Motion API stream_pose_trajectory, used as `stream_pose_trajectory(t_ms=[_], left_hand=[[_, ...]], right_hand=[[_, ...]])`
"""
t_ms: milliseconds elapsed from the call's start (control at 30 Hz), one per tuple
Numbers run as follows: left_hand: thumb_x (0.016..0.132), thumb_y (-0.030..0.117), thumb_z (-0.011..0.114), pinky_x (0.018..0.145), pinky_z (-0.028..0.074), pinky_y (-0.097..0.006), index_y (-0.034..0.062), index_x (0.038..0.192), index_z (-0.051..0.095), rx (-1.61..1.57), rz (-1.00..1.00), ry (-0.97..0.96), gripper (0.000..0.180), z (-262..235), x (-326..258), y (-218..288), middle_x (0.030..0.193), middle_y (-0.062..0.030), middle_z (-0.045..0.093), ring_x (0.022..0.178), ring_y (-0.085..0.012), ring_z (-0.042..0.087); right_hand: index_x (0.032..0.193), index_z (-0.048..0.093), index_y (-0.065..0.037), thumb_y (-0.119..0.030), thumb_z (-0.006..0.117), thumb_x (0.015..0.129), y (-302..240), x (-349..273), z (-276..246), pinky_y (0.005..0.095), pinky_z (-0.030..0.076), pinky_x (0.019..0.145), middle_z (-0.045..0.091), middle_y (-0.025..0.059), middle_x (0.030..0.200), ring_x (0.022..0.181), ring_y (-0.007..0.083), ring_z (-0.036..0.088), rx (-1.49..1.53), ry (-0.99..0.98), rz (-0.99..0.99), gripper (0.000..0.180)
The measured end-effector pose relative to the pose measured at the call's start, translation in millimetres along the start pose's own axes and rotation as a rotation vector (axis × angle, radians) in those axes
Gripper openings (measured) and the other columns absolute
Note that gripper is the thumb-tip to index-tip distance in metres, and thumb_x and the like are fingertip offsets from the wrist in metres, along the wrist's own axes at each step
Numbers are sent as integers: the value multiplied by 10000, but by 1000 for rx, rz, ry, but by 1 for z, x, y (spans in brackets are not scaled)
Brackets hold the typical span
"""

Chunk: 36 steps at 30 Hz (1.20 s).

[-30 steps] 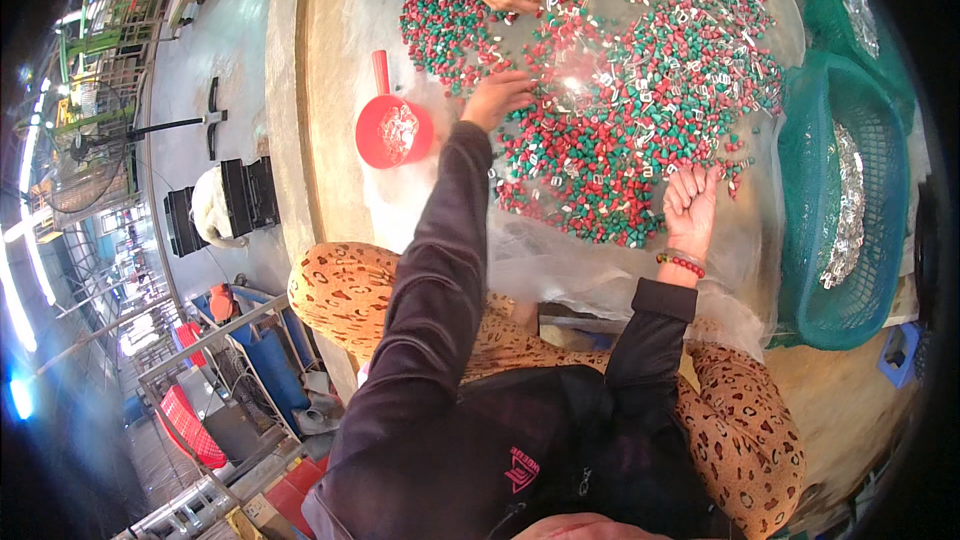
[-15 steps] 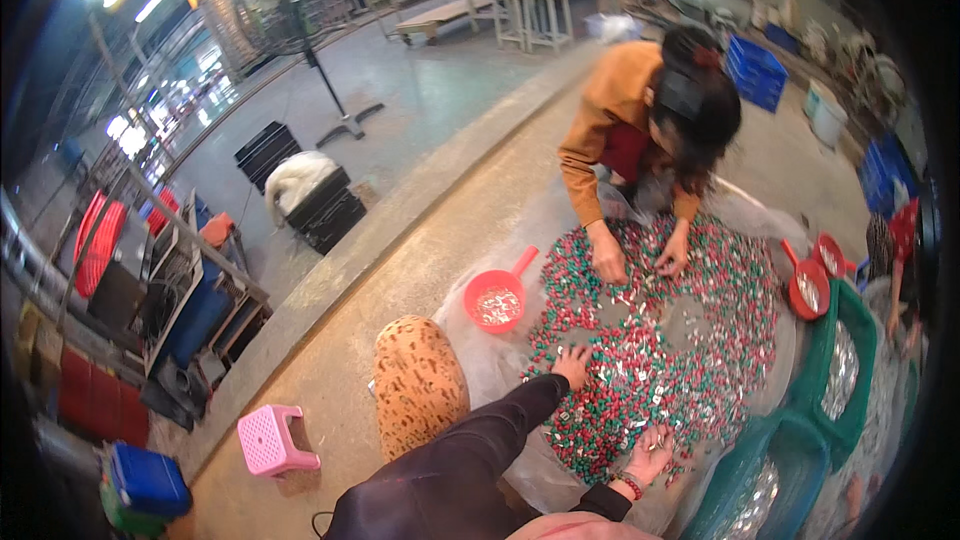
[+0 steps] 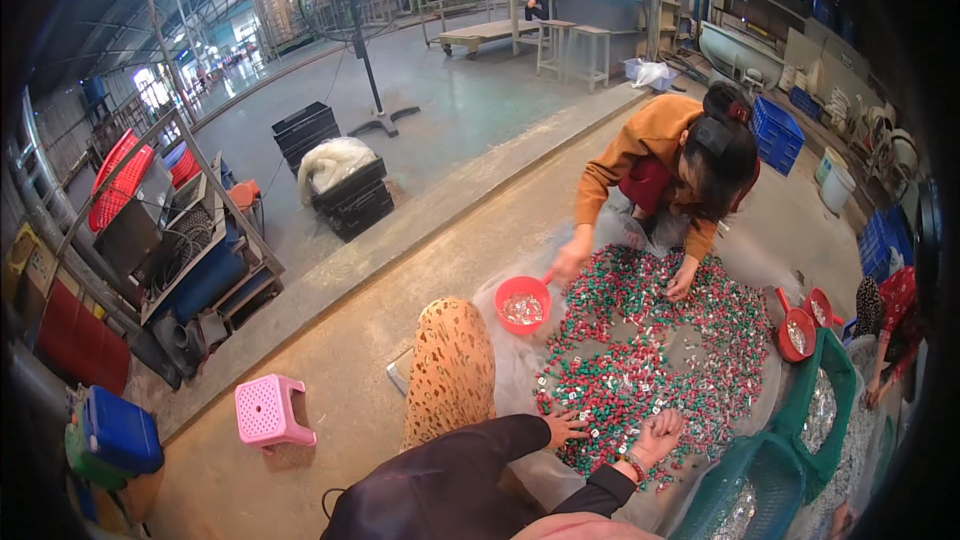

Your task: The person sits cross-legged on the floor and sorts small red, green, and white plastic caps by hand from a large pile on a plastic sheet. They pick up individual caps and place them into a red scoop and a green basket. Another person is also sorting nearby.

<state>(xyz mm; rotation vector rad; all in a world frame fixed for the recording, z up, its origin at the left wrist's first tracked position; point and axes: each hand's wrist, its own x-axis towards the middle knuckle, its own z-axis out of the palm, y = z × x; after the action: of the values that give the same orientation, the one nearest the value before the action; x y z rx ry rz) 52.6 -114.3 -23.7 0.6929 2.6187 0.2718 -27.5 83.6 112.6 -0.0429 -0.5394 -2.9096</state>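
head view: at far left we see a blue jug, then a pink stool and black crates topped by a white bundle. next comes our spotted knee, with a red scoop beyond it, holding small pale pieces; a co-worker's hand is at its handle. our left hand is palm down at the pile's near left edge, fingers spread; we cannot tell if anything is under them. the pile, red and green bits mixed with pale ones, lies on a clear sheet. our right hand, with a red bracelet, is over the pile's near edge, fingers curled in; we cannot tell what it holds. green baskets stand at right.
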Motion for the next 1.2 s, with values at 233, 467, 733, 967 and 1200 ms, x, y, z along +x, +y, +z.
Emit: stream_pose_trajectory(t_ms=[233, 467, 733, 967, 1200], left_hand=[[754, 206, 692, 1028, 304, -593, 337, 1425, 317, 27, -55, 81, 780, 17, 6, 14, 1497, -48, 251, 1389, -357, 185], [826, 88, 586, 1001, 345, -605, 367, 1422, 337, -227, 17, -25, 704, 2, 2, 27, 1522, -64, 186, 1364, -350, 209], [776, 128, 635, 985, 362, -578, 293, 1345, 475, -390, -15, -24, 613, 13, 25, 40, 1462, -103, 303, 1309, -365, 303], [737, 240, 692, 946, 392, -555, 110, 1159, 604, -387, -86, 225, 451, -1, 47, 39, 980, -145, 648, 1148, -361, 505], [809, 171, 598, 784, 512, -432, 58, 1003, 668, -703, -215, 293, 235, -13, 39, 30, 908, -161, 684, 872, -318, 664]], right_hand=[[739, 354, -64, -54, 340, 964, -3, 7, 28, 278, 218, 456, 260, 22, 639, 501, 126, 233, -9, -79, 94, 225], [1088, 451, 26, -73, 348, 993, 50, 8, 60, 303, 329, 576, 392, 60, 775, 657, 158, 367, -263, 329, 19, 171], [935, 499, -26, -190, 436, 984, 91, 18, 139, 220, 300, 470, 387, 9, 752, 594, 98, 352, -963, -105, 216, 183], [1336, 399, 3, -100, 429, 974, 150, 23, 271, 176, 270, 438, 398, -21, 800, 573, 34, 326, -1439, -115, 87, 377], [1418, 306, -18, -124, 433, 969, 155, 57, 343, 167, 275, 430, 399, -25, 784, 573, 39, 336, -1508, -131, 72, 478]])
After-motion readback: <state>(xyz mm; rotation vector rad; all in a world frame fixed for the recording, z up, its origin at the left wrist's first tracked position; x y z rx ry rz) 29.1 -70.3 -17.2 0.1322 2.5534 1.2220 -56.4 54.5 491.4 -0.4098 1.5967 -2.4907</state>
